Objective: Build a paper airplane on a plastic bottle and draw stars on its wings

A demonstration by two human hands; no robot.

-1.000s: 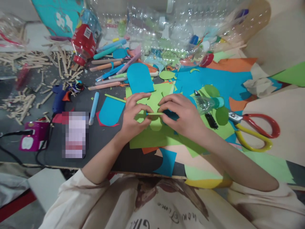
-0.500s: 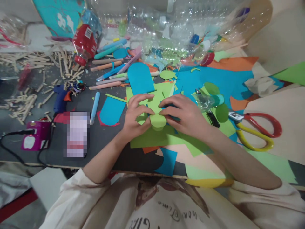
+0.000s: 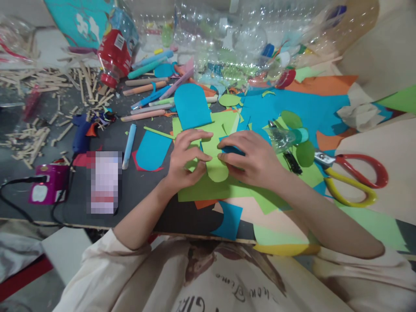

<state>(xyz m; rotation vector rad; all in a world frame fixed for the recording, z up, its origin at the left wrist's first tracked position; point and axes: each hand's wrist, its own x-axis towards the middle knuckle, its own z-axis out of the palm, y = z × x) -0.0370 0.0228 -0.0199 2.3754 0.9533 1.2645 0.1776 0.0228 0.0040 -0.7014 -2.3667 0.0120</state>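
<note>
A strip of light green paper (image 3: pixel 217 169) with a rounded lower end lies between my hands, above a larger green sheet (image 3: pixel 208 193). My left hand (image 3: pixel 186 158) pinches its left edge between thumb and forefinger, the other fingers curved above. On the opposite edge, the fingertips of my right hand (image 3: pixel 250 156) close on the strip; the right thumb is partly hidden. Just beyond lies a blue paper piece (image 3: pixel 192 106) with a rounded top. Another rounded blue piece (image 3: pixel 153 151) rests to the left on red paper.
Red-and-yellow-handled scissors (image 3: pixel 355 177) lie at the right beside a clear bottle neck (image 3: pixel 286 138). Several markers (image 3: pixel 146 89) and clear plastic bottles (image 3: pixel 227 39) fill the back. At left are a blue glue gun (image 3: pixel 81 134), wooden sticks (image 3: pixel 39 143), a purple box (image 3: pixel 48 184) and a blurred-out phone-like object (image 3: pixel 104 182).
The green strip's rounded end was bent at a crease between my fingertips; now it looks flatter and more of it shows. My fingertips have moved slightly apart.
</note>
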